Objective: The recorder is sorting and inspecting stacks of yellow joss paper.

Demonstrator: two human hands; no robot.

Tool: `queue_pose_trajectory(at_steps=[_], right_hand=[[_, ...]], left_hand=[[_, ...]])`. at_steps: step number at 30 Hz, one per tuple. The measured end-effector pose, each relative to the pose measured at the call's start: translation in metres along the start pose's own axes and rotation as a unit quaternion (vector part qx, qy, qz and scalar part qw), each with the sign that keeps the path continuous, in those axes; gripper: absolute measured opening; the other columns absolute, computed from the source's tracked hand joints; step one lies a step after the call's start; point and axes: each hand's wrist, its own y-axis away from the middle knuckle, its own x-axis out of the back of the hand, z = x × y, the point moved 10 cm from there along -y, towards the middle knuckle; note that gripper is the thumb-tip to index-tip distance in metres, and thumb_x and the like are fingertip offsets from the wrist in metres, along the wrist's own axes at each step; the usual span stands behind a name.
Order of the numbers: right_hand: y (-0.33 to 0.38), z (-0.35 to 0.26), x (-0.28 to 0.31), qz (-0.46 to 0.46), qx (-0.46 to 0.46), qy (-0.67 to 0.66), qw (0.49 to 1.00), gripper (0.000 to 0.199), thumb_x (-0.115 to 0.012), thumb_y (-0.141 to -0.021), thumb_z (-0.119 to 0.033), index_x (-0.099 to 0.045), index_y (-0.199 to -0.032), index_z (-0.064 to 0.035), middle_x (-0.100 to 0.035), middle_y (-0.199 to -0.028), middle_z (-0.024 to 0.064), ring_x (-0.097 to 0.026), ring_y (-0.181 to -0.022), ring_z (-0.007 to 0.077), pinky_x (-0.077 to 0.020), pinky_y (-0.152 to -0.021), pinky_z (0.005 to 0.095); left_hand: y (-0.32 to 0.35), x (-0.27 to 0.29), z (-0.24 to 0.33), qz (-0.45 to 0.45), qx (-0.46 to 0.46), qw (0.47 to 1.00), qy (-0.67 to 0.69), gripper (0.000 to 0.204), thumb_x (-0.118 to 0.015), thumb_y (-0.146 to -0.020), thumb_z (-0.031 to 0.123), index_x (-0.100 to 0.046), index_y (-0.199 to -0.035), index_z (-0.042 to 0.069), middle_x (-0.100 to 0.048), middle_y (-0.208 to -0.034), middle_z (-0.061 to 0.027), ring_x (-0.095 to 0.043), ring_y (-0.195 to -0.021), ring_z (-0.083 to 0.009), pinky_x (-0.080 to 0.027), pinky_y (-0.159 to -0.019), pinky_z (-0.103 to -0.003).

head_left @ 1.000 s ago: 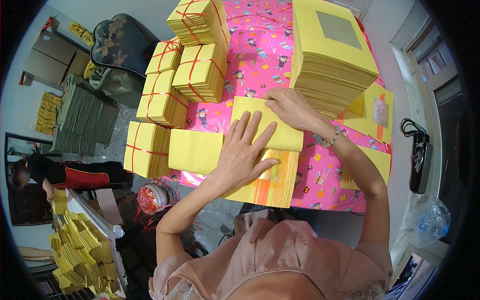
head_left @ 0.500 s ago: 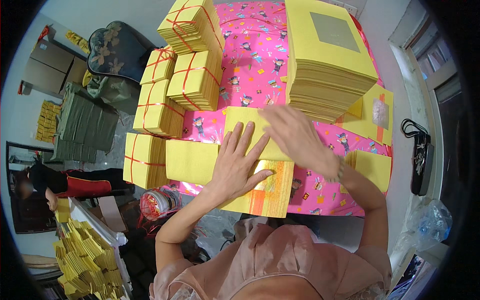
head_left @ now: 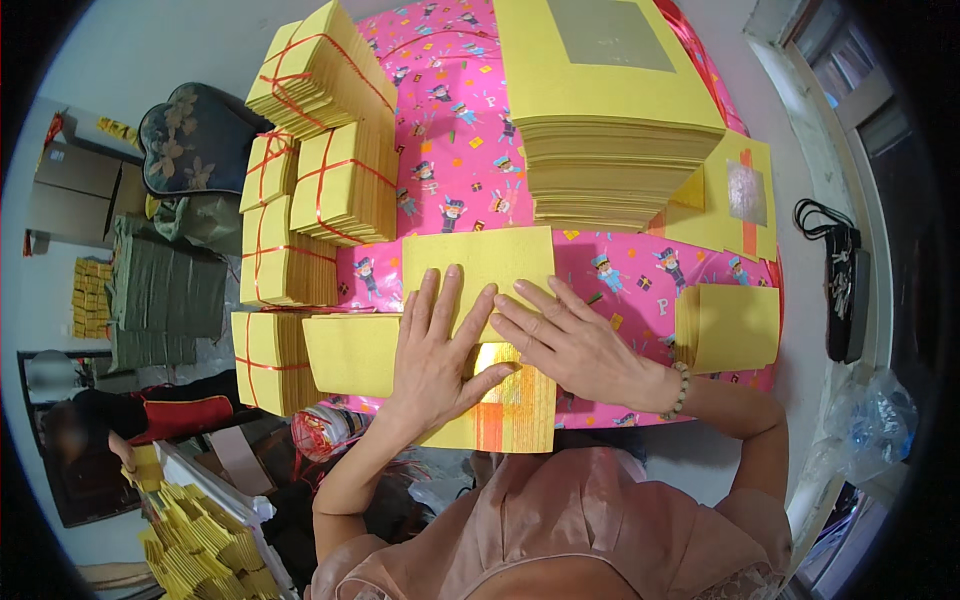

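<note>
A stack of yellow paper sheets [head_left: 480, 258] lies at the table's near edge, its upper part a folded-over plain yellow layer. Below the fold show a gold foil patch and orange stripes. My left hand [head_left: 440, 350] rests flat on the paper, fingers spread toward the far side and thumb over the foil. Flat on the folded layer's right side is my right hand [head_left: 580, 345], fingers extended, with a beaded bracelet at the wrist. Neither hand grasps anything. A plain folded yellow stack [head_left: 352, 352] lies just left of my left hand.
Yellow paper bundles [head_left: 345, 180] tied with red string line the left of the pink patterned table [head_left: 450, 150]. A tall sheet stack [head_left: 620, 165] stands at the back right, a smaller folded stack [head_left: 735, 325] nearer. At left, another person [head_left: 180, 405] handles yellow paper.
My right hand has come down from above the paper to lie flat on it. My left hand stays spread on the paper. The whole view has shifted slightly.
</note>
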Motion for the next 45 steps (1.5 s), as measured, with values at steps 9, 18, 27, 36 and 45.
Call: queue_pose_trajectory(at_steps=[9,18,27,36,45], right_hand=[[0.005,0.002,-0.010,-0.045,-0.001,-0.108,0.993,0.077,-0.062,-0.086,-0.049,-0.038,-0.148,-0.0088,-0.030,-0.157,0.0077,-0.019,-0.148,0.0284,-0.0164,-0.118,0.0549],[0.013,-0.002,-0.015,-0.064,-0.029,-0.147,0.987,0.075,-0.058,-0.088,-0.052,-0.038,-0.148,-0.0112,-0.032,-0.157,0.0041,-0.020,-0.148,0.0270,-0.0097,-0.117,0.0607],[0.013,0.006,-0.018,-0.083,-0.047,-0.146,0.985,0.071,-0.059,-0.088,-0.047,-0.038,-0.149,-0.0158,-0.032,-0.157,0.0047,-0.023,-0.147,0.0277,-0.0115,-0.116,0.0617],[0.015,0.003,-0.014,-0.094,-0.044,-0.061,0.993,0.063,-0.060,-0.089,-0.035,-0.043,-0.146,-0.0164,-0.037,-0.154,0.0044,-0.027,-0.145,0.0282,-0.0159,-0.115,0.0617],[-0.017,-0.003,0.016,0.015,-0.005,-0.011,1.000,0.039,-0.067,-0.089,-0.024,-0.062,-0.125,-0.0104,-0.059,-0.133,0.0062,-0.053,-0.124,0.0250,-0.0343,-0.106,0.0467]], left_hand=[[0.000,-0.002,-0.005,-0.021,0.017,1.000,-0.003,0.080,-0.057,-0.087,0.061,-0.037,-0.151,0.018,-0.021,-0.157,-0.0246,-0.017,-0.144,-0.0483,-0.020,-0.113,-0.060],[0.004,-0.007,-0.006,-0.031,0.007,0.999,-0.002,0.082,-0.056,-0.086,0.064,-0.035,-0.152,0.019,-0.019,-0.158,-0.0246,-0.017,-0.145,-0.0471,-0.021,-0.113,-0.059],[-0.001,-0.002,-0.005,-0.041,-0.029,0.999,0.013,0.082,-0.051,-0.088,0.066,-0.033,-0.152,0.018,-0.024,-0.156,-0.0235,-0.019,-0.145,-0.0434,-0.018,-0.116,-0.055],[0.016,-0.004,-0.007,-0.044,-0.060,0.997,0.012,0.076,-0.050,-0.091,0.061,-0.033,-0.153,0.020,-0.026,-0.159,-0.0132,-0.020,-0.147,-0.0382,-0.016,-0.118,-0.056],[0.013,0.006,-0.033,-0.014,-0.105,0.983,0.152,0.060,-0.045,-0.100,0.046,-0.038,-0.150,0.014,-0.032,-0.155,-0.0173,-0.024,-0.146,-0.0379,-0.020,-0.117,-0.050]])
